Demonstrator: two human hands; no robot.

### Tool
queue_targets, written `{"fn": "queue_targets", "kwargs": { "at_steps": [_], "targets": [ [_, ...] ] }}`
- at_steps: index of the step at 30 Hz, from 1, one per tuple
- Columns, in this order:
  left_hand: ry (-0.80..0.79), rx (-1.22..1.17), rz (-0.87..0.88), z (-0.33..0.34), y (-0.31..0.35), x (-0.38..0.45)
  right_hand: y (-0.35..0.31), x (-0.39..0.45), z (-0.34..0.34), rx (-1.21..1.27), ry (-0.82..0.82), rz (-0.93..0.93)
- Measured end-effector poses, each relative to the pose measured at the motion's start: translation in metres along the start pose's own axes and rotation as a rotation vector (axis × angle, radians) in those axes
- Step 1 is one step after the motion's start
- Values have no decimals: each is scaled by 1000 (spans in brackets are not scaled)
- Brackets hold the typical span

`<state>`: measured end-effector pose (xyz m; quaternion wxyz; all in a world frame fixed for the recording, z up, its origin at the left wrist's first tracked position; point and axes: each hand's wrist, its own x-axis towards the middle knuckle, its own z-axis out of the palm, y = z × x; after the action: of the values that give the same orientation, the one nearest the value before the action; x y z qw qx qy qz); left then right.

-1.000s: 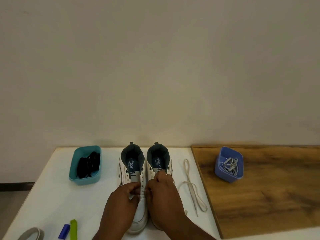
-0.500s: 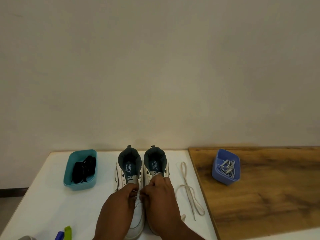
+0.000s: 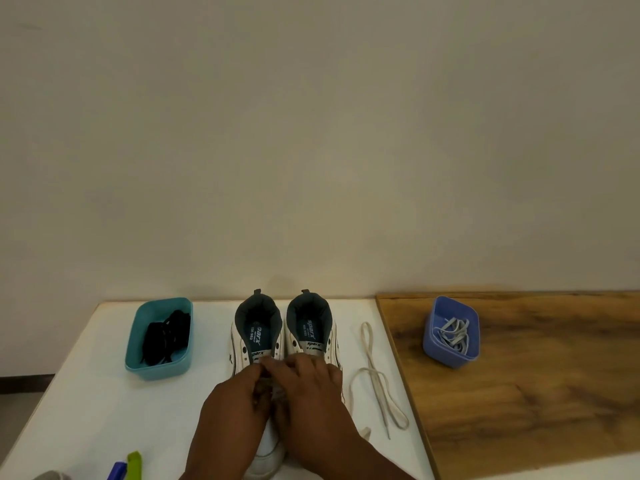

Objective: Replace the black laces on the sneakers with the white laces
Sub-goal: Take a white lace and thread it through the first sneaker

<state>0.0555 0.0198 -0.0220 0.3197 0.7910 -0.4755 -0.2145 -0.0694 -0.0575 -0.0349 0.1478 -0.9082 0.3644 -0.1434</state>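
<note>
Only one camera here, the head-worn one looking down, so that's all I've got to go on.

Two white sneakers (image 3: 282, 341) sit side by side on the white table (image 3: 86, 410), heels toward the wall. Both hands are bunched together over the eyelet area of the left shoe. The left hand (image 3: 232, 407) and the right hand (image 3: 311, 393) are touching, fingers curled in tight as if pinching a bit of white lace between them, but the lace itself is mostly hidden under the knuckles, so I can't say for sure what each one holds.

A loose white lace (image 3: 375, 379) lies in loops on the table just right of the shoes, near the edge of the wooden board (image 3: 536, 393). My guess is it's waiting for the other sneaker.

Handling-wise, laces are light, floppy and limp. They won't push through an eyelet unless you hold them right at the stiff tip, so that's where I'd pinch. The shoes look light too and could slide around, so one hand steadying makes sense.

Containers: the teal tub (image 3: 159, 341) left of the shoes holds a tangle of black laces (image 3: 166, 336), so those look already pulled out. The blue tub (image 3: 452, 332) on the wooden board has more pale laces (image 3: 452, 332) coiled inside.
</note>
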Motion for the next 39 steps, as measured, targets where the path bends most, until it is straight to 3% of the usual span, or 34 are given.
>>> {"fn": "queue_targets", "kwargs": {
  "at_steps": [6, 21, 28, 33, 36, 39],
  "targets": [
    [30, -78, -140, 0, 3, 7, 5, 2, -3, -19, -8, 21],
    [103, -17, -176, -24, 1, 3, 0, 8, -10, -6, -59, 57],
    [393, -75, -225, -78, -3, 1, -4, 7, -15, -38, -79, 120],
    [45, -142, -123, -53, 3, -3, -14, 8, -6, 74, 13, -42],
    [10, -170, -60, -50, 3, 1, -18, 11, -3, 171, 79, -165],
    [20, -205, -26, -53, 5, 2, -19, 14, -11, 312, 86, -147]
  ]
}}
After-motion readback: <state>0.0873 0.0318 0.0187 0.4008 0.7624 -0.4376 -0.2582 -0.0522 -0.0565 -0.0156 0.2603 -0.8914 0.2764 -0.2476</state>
